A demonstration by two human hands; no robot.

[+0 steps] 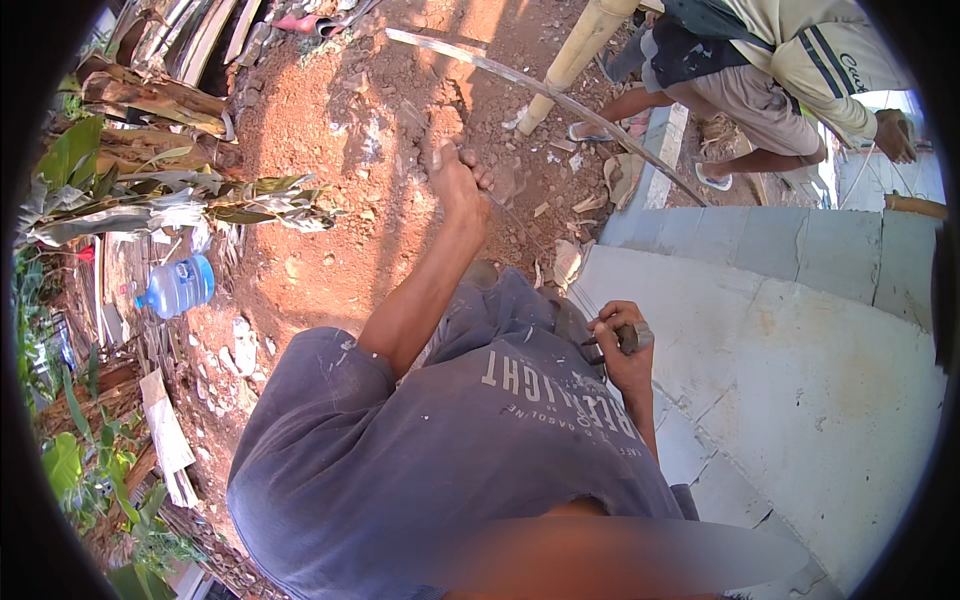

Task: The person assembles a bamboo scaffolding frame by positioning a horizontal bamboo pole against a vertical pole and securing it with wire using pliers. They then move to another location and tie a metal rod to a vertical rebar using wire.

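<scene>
My left hand [458, 180] is closed and stretched out over the reddish soil. A thin wire or cord [520, 228] runs past its fingers and slants back toward my right side. Close to my body, beside the pale block wall, my right hand [628, 355] is closed round a dark tool [630, 340]. Its rounded end shows above the fist, but fingers cover the rest and its kind is not clear. The line reaches the area near this hand; where it ends is hidden.
A pale block wall [780, 340] stands along my right. At upper right another person [750, 110] bends near a bamboo pole [570, 70], crossed by a long thin strip [480, 62]. To the left are a blue-capped water jug [182, 287], wood planks [168, 435] and dry leaves [190, 205].
</scene>
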